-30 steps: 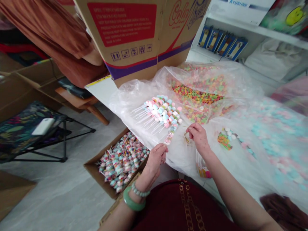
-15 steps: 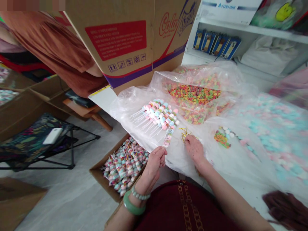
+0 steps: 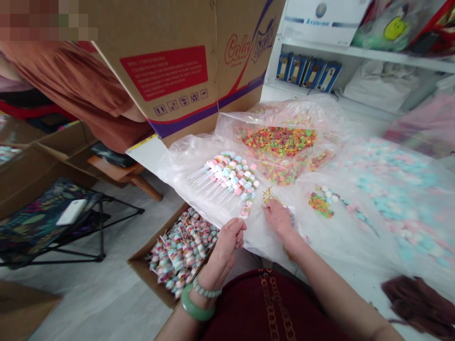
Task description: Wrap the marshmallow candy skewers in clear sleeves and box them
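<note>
Gold twist ties (image 3: 269, 195) are lying just beyond the half-curled right hand (image 3: 279, 220), its grip unclear, while the left hand (image 3: 227, 244) is closing on one bagged candy skewer (image 3: 247, 207).

Gap between left hand (image 3: 227, 244), right hand (image 3: 279, 220) over plastic sheet (image 3: 261, 234); candy skewers (image 3: 227, 175) block way forward; carton (image 3: 170, 71) above.

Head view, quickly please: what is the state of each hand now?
Left hand: closed, holding a wrapped candy skewer.
Right hand: fingers curled beside gold twist ties; cannot tell if it holds them.
</note>
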`<state>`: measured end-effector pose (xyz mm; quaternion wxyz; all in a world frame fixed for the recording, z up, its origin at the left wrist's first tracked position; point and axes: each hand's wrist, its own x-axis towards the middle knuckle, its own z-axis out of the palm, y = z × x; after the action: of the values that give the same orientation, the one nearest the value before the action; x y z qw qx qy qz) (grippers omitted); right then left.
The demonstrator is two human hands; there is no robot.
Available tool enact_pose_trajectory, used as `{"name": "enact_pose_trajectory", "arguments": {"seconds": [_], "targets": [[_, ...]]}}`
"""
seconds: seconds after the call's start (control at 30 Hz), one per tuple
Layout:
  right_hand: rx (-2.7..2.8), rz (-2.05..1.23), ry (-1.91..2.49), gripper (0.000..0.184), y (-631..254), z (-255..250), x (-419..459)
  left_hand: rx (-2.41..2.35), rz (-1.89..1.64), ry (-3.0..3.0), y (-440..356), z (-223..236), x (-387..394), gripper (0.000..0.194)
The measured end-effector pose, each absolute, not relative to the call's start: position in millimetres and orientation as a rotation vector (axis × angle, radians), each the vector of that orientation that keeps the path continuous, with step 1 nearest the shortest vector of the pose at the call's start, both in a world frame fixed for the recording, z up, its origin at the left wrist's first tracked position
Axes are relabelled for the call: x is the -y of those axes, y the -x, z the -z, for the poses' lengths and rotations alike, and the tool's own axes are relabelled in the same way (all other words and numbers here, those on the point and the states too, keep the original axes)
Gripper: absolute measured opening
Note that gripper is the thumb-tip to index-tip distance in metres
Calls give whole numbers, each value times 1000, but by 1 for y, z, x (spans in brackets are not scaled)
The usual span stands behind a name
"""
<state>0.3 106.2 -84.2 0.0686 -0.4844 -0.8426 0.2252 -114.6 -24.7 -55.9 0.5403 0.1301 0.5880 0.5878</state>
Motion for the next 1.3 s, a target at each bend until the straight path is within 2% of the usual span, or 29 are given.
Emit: {"name": "enact_pose_trajectory", "arguments": {"seconds": [0.27, 0.53, 0.63, 0.83, 1.13, 1.3], "targets": [[2245, -960, 1462, 22, -27, 84, -125, -1389, -1395, -304, 121, 56, 19, 23], [2269, -850, 1510, 13, -5, 80, -115, -1387, -1376, -336, 115, 59, 12, 23], [2280, -861, 1522, 16, 4, 81, -112, -1381, -1375, -322, 117, 58, 14, 22], [2114, -1090, 1483, 10, -18, 81, -129, -1402, -1396, -273, 122, 57, 16, 22], [1729, -1489, 1305, 16, -24, 71, -141, -1391, -1370, -316, 118, 59, 8, 22], [1614, -1583, 1275, 19, -22, 75, -142, -1397, -1377, -304, 120, 61, 8, 21]]}}
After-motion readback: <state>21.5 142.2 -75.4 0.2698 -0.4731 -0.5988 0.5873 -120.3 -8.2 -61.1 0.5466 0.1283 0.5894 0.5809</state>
